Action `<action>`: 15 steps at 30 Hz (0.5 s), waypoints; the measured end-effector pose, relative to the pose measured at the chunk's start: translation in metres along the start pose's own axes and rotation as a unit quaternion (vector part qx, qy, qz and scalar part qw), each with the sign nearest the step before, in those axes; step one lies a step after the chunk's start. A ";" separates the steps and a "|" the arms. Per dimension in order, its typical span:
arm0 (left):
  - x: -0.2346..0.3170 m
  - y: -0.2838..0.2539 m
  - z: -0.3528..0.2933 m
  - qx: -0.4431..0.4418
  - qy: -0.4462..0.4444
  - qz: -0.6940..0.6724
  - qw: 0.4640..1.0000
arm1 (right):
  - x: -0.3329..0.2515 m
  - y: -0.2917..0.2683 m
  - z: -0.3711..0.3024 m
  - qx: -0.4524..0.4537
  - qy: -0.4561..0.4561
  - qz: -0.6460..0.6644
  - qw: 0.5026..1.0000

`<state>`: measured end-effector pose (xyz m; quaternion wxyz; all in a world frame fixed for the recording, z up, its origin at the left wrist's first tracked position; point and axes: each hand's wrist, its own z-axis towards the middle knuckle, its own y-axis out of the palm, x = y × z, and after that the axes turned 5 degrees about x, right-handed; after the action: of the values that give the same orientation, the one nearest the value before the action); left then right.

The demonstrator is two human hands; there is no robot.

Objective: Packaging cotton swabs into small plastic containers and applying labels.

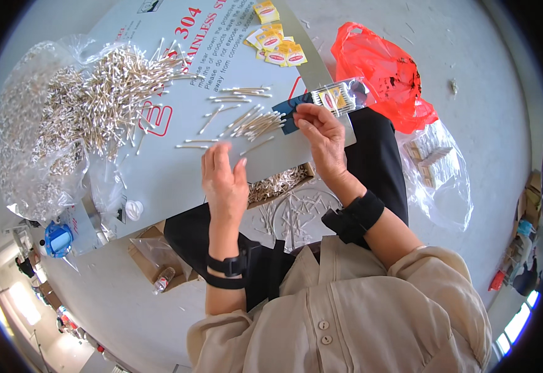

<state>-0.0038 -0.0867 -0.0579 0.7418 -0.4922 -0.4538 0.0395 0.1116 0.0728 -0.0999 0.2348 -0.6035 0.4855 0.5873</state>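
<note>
My left hand (225,183) is held over the near edge of the grey-blue table (178,163). Its thumb stands away from half-bent fingers, and no object shows in it. Just beyond lie loose cotton swabs (258,124), partly bunched together. Further right, my right hand (326,138) has thumb and forefinger drawn together at a dark blue flat piece (286,112); what they pinch, if anything, is hidden. Against that piece lies a clear plastic packet (360,93) containing a row of swabs and a yellow-and-white card (334,99).
A big clear bag (19,118) spills a swab heap (119,78) at left. Yellow-and-white cards (271,40) lie at the far edge. A red plastic bag (377,68) and a clear bag of packs (436,161) are right. Below the table sits a box of swabs (281,185).
</note>
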 end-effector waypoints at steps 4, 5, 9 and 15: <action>0.026 0.040 0.004 0.027 0.071 0.158 0.984 | 0.008 0.007 0.010 0.002 -0.008 0.043 0.999; 0.032 0.047 0.003 -0.025 0.045 0.191 0.980 | 0.006 0.010 0.011 0.001 -0.009 0.043 0.999; 0.020 0.062 0.016 -0.006 0.042 0.203 0.978 | 0.005 0.018 0.015 -0.028 0.000 0.067 0.997; 0.011 0.048 0.030 -0.067 0.086 0.255 0.961 | 0.012 0.017 0.022 -0.047 -0.065 -0.012 0.997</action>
<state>0.0002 -0.0357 -0.0846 0.7087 -0.6418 -0.2491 0.1545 0.0844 0.0810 -0.1106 0.2447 -0.5799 0.4339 0.6447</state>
